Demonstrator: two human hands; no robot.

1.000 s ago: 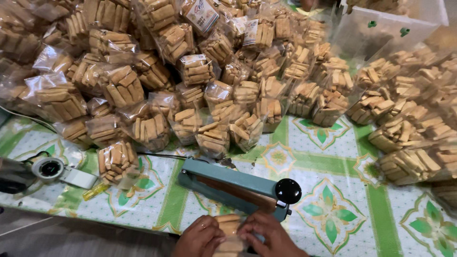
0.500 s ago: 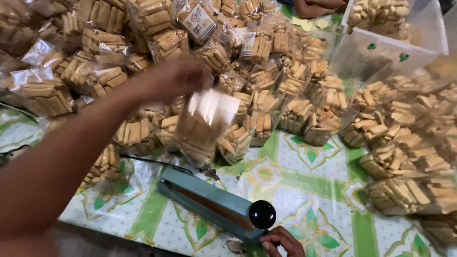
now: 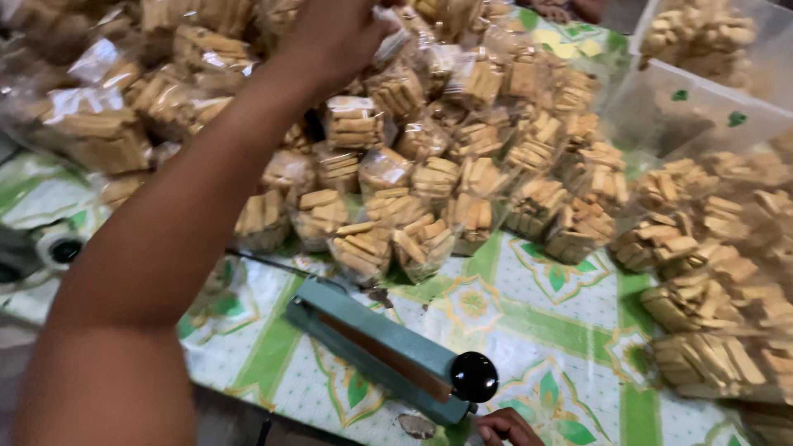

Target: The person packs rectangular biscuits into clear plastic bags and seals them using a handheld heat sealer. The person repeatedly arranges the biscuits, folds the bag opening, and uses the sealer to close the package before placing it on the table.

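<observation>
- Hands first: your left hand [image 3: 334, 33] is stretched far out over the heap, fingers closed on a small clear plastic bag of tan biscuit sticks [image 3: 395, 37] at the top of the pile.
- Your left forearm runs from the lower left corner up across the view and hides part of the heap.
- Your right hand [image 3: 505, 428] shows only at the bottom edge, fingers curled, just beside the near end of the teal bar-shaped heat sealer [image 3: 380, 351]; you cannot tell whether it grips anything.
- That sealer lies slantwise on the table [image 3: 562, 330], which wears a white cloth with green floral tiles, and its round black knob [image 3: 474, 377] sits at the near end.
- Behind the sealer, the big heap of sealed clear biscuit bags [image 3: 413, 190] covers the far half of the table.
- To your right, loose stacks of tan biscuit sticks [image 3: 719, 289] lie in large clear plastic.
- At the left edge a white tape dispenser [image 3: 49, 248] shows, blurred.
</observation>
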